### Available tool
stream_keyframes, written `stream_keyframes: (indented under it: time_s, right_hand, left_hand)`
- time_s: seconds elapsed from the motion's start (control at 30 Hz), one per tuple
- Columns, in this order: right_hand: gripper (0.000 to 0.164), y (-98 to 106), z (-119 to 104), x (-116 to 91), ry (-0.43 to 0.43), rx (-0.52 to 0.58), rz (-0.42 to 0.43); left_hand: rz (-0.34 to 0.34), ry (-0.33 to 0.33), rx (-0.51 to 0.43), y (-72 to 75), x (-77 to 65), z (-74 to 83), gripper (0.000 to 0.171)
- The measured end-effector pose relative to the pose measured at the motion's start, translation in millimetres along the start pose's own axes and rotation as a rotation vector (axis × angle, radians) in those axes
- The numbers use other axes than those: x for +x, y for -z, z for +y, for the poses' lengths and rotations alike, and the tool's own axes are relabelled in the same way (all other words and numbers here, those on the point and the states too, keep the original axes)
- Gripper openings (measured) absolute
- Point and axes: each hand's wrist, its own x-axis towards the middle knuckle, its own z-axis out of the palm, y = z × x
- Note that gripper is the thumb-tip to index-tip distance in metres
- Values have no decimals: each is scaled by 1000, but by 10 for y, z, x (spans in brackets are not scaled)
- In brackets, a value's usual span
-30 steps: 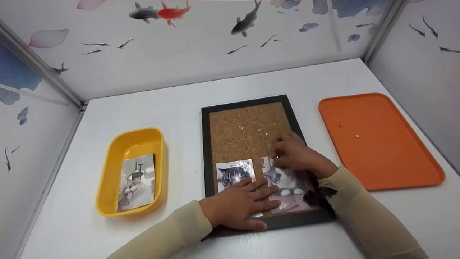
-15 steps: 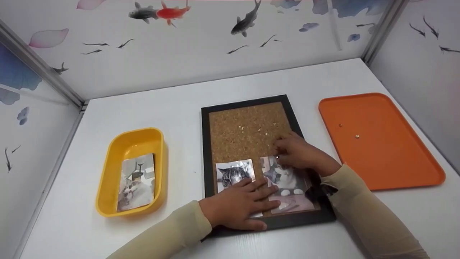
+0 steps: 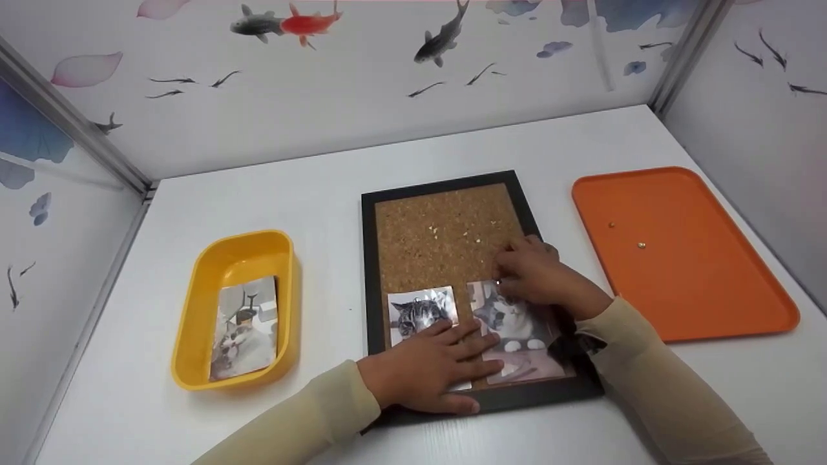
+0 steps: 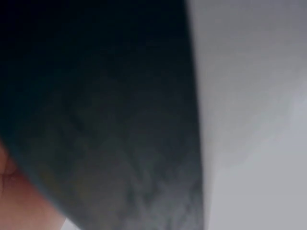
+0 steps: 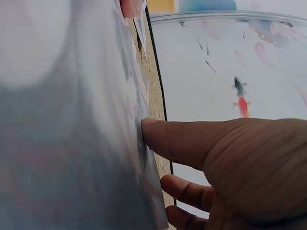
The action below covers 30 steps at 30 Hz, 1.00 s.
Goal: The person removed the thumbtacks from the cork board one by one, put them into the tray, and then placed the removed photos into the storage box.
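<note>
A black-framed corkboard [image 3: 426,245] lies on the white table with two cat photos on its near half. My left hand [image 3: 429,368] lies flat with spread fingers across the tabby cat photo [image 3: 413,310] and the edge of the grey-and-white cat photo [image 3: 517,365]. My right hand [image 3: 533,274] is at that second photo's top edge. In the right wrist view its thumb [image 5: 177,136] presses on the photo, the other fingers bent below it. A tiny shiny dot, maybe a tack head, shows by the thumb in the head view. The left wrist view is mostly blocked by a dark blurred shape.
A yellow bin [image 3: 294,310] at the left holds a photo [image 3: 245,329] of a pale cat. An orange tray [image 3: 704,271] at the right bears two small tacks [image 3: 641,245]. Printed wall panels enclose the table's back and sides.
My right hand has shifted very slightly at the top of the right photo, and its fingers have moved a little. The left hand, photos, bin and tray stay in place.
</note>
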Motion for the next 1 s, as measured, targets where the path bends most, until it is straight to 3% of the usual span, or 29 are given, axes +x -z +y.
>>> stream_keyframes:
  time_s: [1.0]
  right_hand:
    - [13,-14,36,23,-44,13,-40]
  left_hand:
    - [-2,-8,-25,11,-11,-7,67]
